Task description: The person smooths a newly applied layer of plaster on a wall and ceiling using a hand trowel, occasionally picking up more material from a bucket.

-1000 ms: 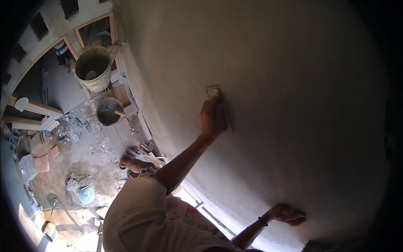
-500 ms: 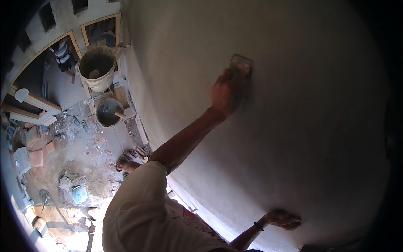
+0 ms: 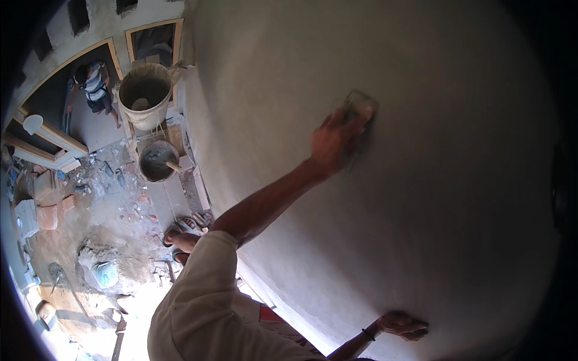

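My left hand [image 3: 335, 143], on an outstretched arm, is closed around a plastering float [image 3: 362, 97] held against the grey plastered wall [image 3: 445, 162]. The float looks like a small rectangular plate, smeared by motion and partly hidden by my fingers. Lower right, my right hand [image 3: 404, 325], with a dark band at the wrist, rests on the same wall. Its fingers are partly stretched out and hold nothing I can see.
A tall bucket [image 3: 144, 99] stands on a support at upper left; below it is a mortar pan [image 3: 159, 160] with a handled tool inside. A person [image 3: 96, 90] is in the doorway. Bricks [image 3: 47, 217], rubble and a light-blue container [image 3: 106, 275] lie on the floor. Sandalled feet [image 3: 179, 237] show below.
My left hand and the float have shifted slightly right and down along the wall. My right hand has hardly moved. The person in the doorway now shows more fully, leaning differently.
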{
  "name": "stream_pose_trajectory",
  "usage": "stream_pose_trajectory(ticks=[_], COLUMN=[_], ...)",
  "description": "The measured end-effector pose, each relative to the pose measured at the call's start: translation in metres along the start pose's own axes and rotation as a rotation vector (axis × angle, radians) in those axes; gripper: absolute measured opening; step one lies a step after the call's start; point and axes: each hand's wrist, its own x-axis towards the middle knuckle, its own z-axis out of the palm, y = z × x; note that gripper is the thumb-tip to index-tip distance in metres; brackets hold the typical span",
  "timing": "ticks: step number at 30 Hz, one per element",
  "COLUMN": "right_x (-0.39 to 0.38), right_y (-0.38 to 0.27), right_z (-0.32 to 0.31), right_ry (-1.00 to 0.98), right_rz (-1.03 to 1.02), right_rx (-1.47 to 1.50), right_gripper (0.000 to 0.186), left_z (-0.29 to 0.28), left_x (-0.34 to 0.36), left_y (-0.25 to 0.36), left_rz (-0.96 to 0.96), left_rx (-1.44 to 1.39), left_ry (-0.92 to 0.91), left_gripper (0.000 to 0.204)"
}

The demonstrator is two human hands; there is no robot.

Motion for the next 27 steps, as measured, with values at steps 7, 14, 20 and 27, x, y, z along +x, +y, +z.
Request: stream_pose_trajectory(ticks=[7,14,20,27], right_x=[0.010,0.011,0.017,0.010], right_y=[-0.011,-0.010,-0.031,-0.030], right_z=[0.007,0.001,0.013,-0.001], right_ry=[-0.017,-0.053,-0.064,-0.173], right_rz=[0.022,0.099,0.160,0.224], right_rx=[-0.024,-0.105,-0.083,-0.117], right_gripper=[0.066,0.068,0.070,0.067], left_z=[-0.049,-0.025,-0.039,-0.043], left_x=[0.133,0.105,0.171,0.210], left_y=[-0.133,-0.034,-0.147,-0.106], left_rz=[-0.406,0.119,-0.336,0.023], left_rx=[0.059,0.034,0.109,-0.019], left_ry=[0.216,0.092,0.142,0.202], left_gripper=[0.040,0.039,0.039,0.036])
